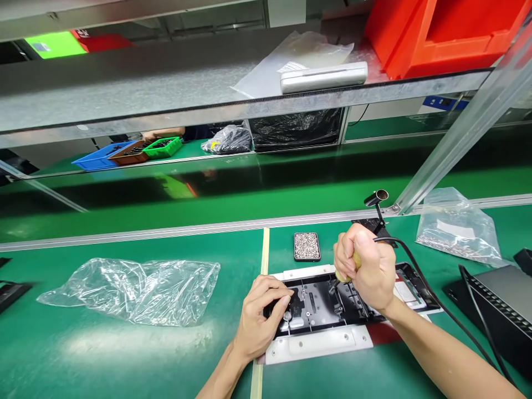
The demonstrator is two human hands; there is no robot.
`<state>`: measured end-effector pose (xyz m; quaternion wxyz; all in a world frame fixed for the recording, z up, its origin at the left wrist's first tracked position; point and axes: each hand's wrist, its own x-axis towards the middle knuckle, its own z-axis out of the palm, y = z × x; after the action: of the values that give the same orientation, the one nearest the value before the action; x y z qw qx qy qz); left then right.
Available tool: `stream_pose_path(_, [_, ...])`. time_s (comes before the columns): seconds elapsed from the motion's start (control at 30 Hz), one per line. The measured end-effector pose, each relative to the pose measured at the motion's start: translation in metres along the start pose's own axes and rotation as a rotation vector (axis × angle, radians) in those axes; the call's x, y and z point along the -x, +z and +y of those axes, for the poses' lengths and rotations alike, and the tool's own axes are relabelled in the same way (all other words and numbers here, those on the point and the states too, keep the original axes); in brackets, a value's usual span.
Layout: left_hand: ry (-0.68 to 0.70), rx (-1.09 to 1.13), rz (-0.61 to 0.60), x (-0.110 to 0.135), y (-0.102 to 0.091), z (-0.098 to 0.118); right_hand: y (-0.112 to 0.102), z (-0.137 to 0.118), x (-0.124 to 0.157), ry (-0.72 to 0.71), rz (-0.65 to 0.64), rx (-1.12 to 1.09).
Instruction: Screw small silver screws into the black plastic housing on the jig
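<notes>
In the head view, my right hand is wrapped round a corded electric screwdriver with a yellowish body. Its dark tip points down into a long black plastic housing, but where the tip ends is hard to make out. My left hand grips the housing's left end, thumb and fingers bent over its edge. White fixture strips flank the housing on its near and far sides. Behind it lies a small black tray of tiny metal screws.
A crumpled clear plastic bag lies left. A screwdriver holder stands behind my right hand, near a bag of small parts. A black box-shaped device with cables is at right. The metal shelf overhead carries a red bin.
</notes>
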<state>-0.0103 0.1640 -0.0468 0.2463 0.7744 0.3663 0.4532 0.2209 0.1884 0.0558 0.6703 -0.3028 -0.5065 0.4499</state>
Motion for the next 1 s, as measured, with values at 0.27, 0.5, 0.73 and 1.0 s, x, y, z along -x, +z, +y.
stream_pose_path(0.27, [-0.015, 0.013, -0.014, -0.001, -0.004, 0.004, 0.006, -0.006, -0.001, 0.027, 0.039, 0.005])
stream_pose_path(0.5, [-0.007, 0.012, -0.006, 0.003, -0.003, 0.008, 0.004, -0.012, 0.004, 0.024, 0.058, 0.026])
stream_pose_path(0.73, [-0.009, 0.019, -0.020, 0.002, 0.000, 0.011, 0.004, -0.017, 0.003, 0.030, 0.067, -0.008])
stream_pose_path(1.0, [0.005, 0.024, 0.007, -0.003, 0.002, 0.017, 0.004, -0.022, 0.000, 0.043, 0.062, 0.008])
